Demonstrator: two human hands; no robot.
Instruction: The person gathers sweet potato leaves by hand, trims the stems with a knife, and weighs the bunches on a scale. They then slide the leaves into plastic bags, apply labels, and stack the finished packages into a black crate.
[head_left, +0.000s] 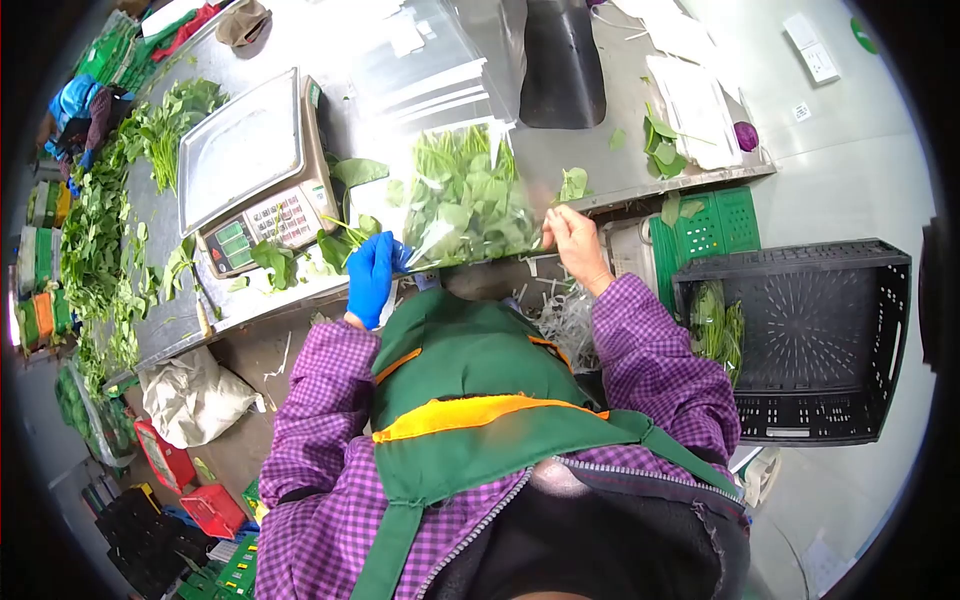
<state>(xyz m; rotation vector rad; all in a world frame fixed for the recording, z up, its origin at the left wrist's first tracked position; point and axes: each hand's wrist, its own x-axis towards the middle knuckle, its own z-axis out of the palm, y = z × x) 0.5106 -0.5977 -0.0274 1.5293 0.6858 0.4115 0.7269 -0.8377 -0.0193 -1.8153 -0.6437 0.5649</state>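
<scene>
A clear plastic bag of leafy greens (pixel 470 195) lies at the near edge of the metal table, stems toward the far side and leaves toward me. My left hand (pixel 371 275), in a blue glove, is closed on the bag's near left corner. At the opposite near corner, my bare right hand (pixel 578 245) has thumb and fingers pinched together on the plastic. Loose leaves and a stem (pixel 350 232) lie just beyond my left hand. Left of the bag stands a weighing scale (pixel 250 170) with a flat tray and a keypad.
Flat plastic bags (pixel 440 85) are stacked beyond the filled one. Loose greens (pixel 105 220) heap along the table's left side, near another person (pixel 85 110). A knife (pixel 203 318) lies near the front edge. At right, a black crate (pixel 810 430) holds bagged greens (pixel 715 335).
</scene>
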